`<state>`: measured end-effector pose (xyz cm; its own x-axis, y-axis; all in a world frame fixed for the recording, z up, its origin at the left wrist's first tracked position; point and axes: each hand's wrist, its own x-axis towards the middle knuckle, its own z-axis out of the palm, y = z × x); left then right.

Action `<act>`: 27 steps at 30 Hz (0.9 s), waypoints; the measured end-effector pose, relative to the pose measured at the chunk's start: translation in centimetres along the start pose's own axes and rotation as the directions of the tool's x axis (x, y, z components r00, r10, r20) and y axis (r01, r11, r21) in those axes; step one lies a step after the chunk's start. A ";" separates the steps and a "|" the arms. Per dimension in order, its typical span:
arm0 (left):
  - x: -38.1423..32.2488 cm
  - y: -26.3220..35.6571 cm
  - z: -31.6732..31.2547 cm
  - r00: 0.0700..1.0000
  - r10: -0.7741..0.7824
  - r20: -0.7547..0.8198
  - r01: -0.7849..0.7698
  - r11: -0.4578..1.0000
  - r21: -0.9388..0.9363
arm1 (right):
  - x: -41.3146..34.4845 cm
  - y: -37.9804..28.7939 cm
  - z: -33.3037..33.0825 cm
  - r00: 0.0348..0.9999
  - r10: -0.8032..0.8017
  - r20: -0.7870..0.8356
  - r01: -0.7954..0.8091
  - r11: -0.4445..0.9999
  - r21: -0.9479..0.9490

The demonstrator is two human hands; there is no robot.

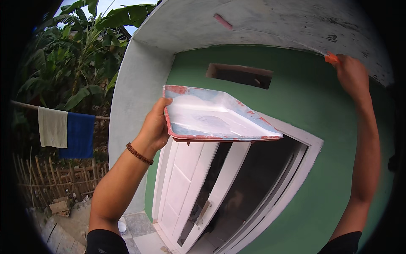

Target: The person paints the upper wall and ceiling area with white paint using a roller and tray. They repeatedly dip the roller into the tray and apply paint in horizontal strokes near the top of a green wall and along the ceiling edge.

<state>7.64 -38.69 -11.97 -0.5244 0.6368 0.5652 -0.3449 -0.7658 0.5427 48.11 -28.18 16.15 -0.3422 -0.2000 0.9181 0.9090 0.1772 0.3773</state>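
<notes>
My left hand [156, 124] grips the left edge of a plastic paint tray [203, 122], thumb over the rim. White paint coats the inside of the tray, and its rim is smeared with red and light blue. At the upper right my right hand [353, 74] is closed around the orange handle [331, 58] of a paint roller. A thin metal rod runs left from the handle to the small pink roller head [223, 21], which is at the grey-white ceiling [279, 19]. Whether the roller touches the ceiling cannot be told for sure.
Ahead stands a green wall [298, 104] with a rectangular vent opening [240, 75]. Below the tray is a white door [182, 181], partly open, in a white frame [312, 143]. A white pillar [139, 95] rises at left; a white bucket [122, 228] sits on the floor tiles.
</notes>
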 end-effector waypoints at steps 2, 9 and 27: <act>-0.1 0.1 -0.3 1.000 -0.001 -0.009 0.001 1.000 0.004 | 1.6 -2.6 1.4 0.998 0.020 0.056 -0.021 1.000 0.010; 0.0 0.0 -0.8 0.999 0.000 -0.036 0.001 1.000 0.028 | 2.5 -5.8 2.4 0.984 0.110 0.139 -0.121 0.990 0.072; 0.0 0.6 -0.7 0.999 0.038 -0.030 -0.037 0.999 0.028 | -7.9 10.7 -11.5 0.998 0.061 0.000 -0.060 0.981 0.186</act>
<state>6.87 -39.24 -12.04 -0.5603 0.6041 0.5667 -0.3034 -0.7863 0.5382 63.23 -35.76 11.58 -0.2861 -0.1886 0.9394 0.8677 0.3650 0.3375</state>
